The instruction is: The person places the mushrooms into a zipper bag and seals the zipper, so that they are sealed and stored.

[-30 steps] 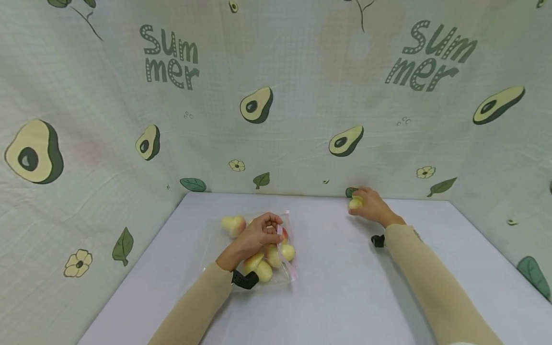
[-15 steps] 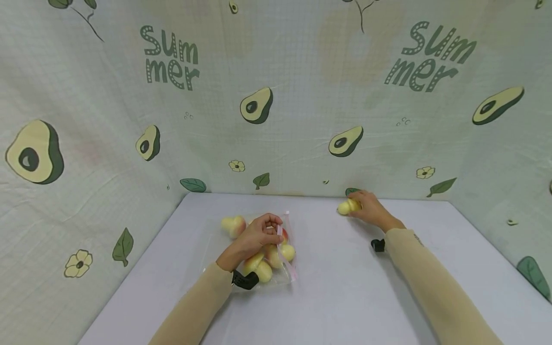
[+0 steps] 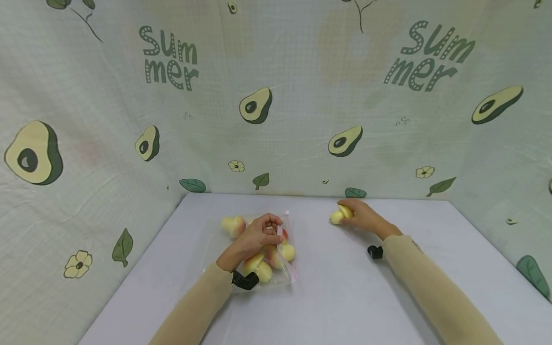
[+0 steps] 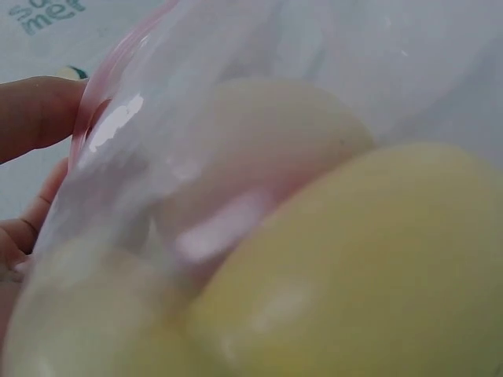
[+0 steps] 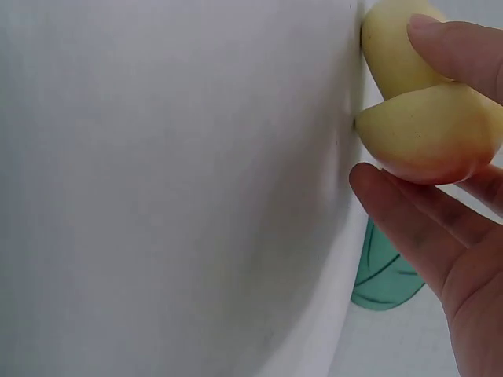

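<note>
On the left of the table lies a clear zip bag (image 3: pixel 214 242) with a pink edge, holding several yellow fruits (image 3: pixel 264 271), some blushed red. My left hand (image 3: pixel 254 235) pinches the bag's edge between thumb and fingers, also seen in the left wrist view, where a large yellow fruit (image 4: pixel 377 267) shows close up. My right hand (image 3: pixel 364 215) grips a pair of yellow fruits (image 3: pixel 335 218) low over the table at the back right. In the right wrist view, the thumb touches the upper fruit (image 5: pixel 393 51); fingers lie beneath the lower, red-blushed fruit (image 5: pixel 428 133). Their exact kind is unclear.
A white table (image 3: pixel 319 287) spreads under both arms. Behind it and along both sides hangs a pale cloth (image 3: pixel 302 62) printed with avocados and leaves. Each wrist carries a black camera mount (image 3: pixel 245 280).
The right hand has moved left and slightly nearer along the table, with the pair of yellow fruits in its grip. My left hand and the bag have stayed in place.
</note>
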A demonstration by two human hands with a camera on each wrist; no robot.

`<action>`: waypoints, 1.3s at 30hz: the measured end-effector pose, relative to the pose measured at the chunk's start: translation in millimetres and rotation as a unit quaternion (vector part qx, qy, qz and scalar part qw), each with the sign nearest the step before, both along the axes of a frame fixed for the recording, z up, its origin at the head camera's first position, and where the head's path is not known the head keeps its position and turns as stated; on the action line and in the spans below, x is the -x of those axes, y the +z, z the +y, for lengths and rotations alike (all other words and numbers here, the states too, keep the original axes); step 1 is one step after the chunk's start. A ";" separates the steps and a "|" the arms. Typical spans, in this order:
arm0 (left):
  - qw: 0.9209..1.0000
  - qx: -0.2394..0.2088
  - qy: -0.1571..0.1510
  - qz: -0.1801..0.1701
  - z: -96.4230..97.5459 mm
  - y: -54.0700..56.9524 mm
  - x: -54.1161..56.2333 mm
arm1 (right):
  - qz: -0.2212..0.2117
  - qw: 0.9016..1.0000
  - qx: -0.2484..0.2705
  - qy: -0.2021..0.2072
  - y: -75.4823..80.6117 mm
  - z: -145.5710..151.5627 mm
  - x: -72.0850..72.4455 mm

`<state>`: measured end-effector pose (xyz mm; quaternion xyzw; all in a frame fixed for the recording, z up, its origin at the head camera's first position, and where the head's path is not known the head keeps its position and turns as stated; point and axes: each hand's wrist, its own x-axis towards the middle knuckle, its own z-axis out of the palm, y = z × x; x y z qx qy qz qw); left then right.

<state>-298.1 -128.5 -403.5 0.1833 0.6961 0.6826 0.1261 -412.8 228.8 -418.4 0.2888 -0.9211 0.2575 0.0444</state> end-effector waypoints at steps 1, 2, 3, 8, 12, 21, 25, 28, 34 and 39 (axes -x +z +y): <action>1.000 0.001 0.000 -0.001 0.1 0.0 0.0 | 0.003 1.000 0.001 0.004 0.0 -1.6 -1.4; 1.000 0.002 -0.001 -0.001 0.2 0.0 -0.1 | 0.007 1.000 0.002 0.009 0.2 -3.3 -3.0; 1.000 0.003 -0.001 0.000 0.3 0.1 -0.3 | 0.010 1.000 0.005 0.013 0.7 -4.9 -4.9; 1.000 0.002 0.000 0.000 0.5 1.1 -1.4 | 0.022 0.999 0.011 0.024 1.4 -12.1 -13.5; 1.000 0.002 0.001 0.001 0.2 1.0 -0.7 | 0.016 0.999 0.014 0.028 0.3 -16.4 -19.6; 1.000 0.011 0.002 -0.001 -0.1 0.0 -0.3 | 0.006 0.999 0.014 0.050 -2.7 -26.5 -34.8; 1.000 0.009 0.001 0.000 -0.1 0.2 -1.0 | 0.011 0.998 0.009 0.061 -2.8 -32.5 -41.8; 1.000 0.006 0.000 -0.001 0.0 0.5 -1.5 | 0.011 0.997 0.014 0.069 -2.0 -37.6 -47.6; 1.000 0.001 0.002 -0.003 0.4 1.0 -1.6 | 0.008 0.996 0.028 0.087 -0.3 -49.7 -60.5; 1.000 0.005 0.005 -0.004 0.6 2.2 -2.3 | -0.004 0.994 0.032 0.108 0.9 -59.9 -69.9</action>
